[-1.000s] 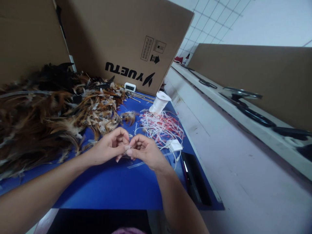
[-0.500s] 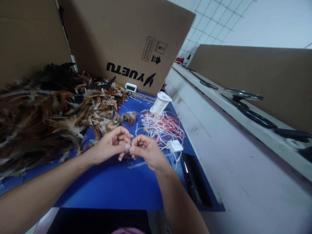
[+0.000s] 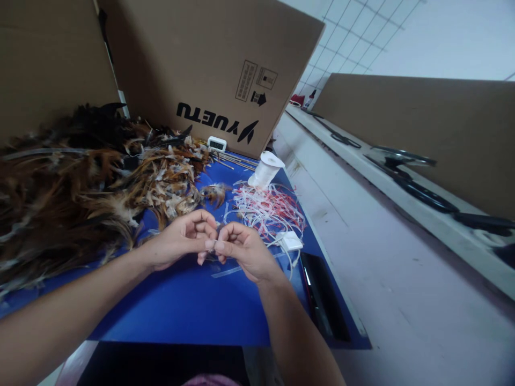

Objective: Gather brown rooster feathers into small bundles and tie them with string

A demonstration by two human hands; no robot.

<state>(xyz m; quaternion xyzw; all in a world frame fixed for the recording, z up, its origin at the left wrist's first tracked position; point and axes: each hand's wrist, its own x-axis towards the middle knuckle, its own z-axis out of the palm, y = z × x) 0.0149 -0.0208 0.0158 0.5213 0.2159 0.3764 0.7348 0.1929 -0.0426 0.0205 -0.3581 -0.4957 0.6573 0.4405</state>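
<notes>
Smooth blue tabletop [image 3: 181, 313] spreads below my hands. My left hand [image 3: 187, 241] and right hand [image 3: 242, 251] pinch narrowly, thumb tips almost meeting, on a thin pale wisp [image 3: 214, 245] too small to identify; it sits between my fingertips. Crinkled, tangled red-and-white strips [image 3: 269, 209] lie at two o'clock, soft curling brown feathers [image 3: 140, 187] at ten, a round white spool [image 3: 264, 171] at one.

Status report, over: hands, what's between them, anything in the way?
Left hand and right hand close together, pinching. Small item between fingertips, too hidden to identify. Feather pile left, tangled strips beyond right hand; neither blocks them.
</notes>
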